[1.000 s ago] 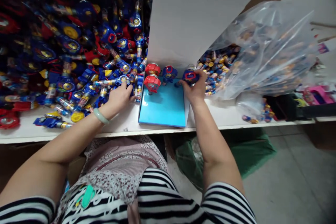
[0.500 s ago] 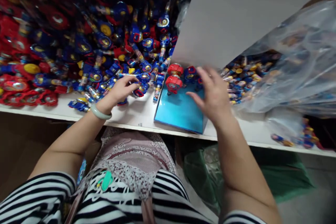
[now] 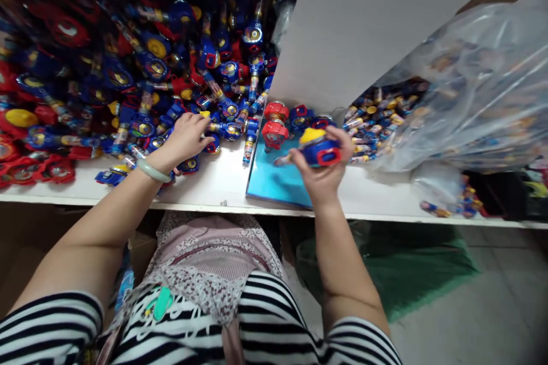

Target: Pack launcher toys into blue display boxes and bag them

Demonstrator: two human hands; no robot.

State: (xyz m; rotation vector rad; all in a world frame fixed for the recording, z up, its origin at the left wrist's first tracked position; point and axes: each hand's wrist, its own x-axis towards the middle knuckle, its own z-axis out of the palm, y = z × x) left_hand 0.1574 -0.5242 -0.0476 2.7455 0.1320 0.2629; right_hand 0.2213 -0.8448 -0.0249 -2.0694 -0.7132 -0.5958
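While right hand point(image 3: 324, 175) grips it, toy point(image 3: 320, 149) looks round — perhaps plastic.

Left hand point(image 3: 188, 136): I am stretching the arm forward and inward, palm facing down, fingers loosely bent ahead of the wrist; whether they are pinching is hidden beneath them. Right hand point(image 3: 324, 178): I am raising the forearm straight ahead, thumb on the palm's left, fingers curling closed in a grip.

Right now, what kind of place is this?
Probably a toy packing workshop: a heap of identical red and blue toys covers the bench, a clear bag holds more parts, and the right hand holds one toy over a blue box.
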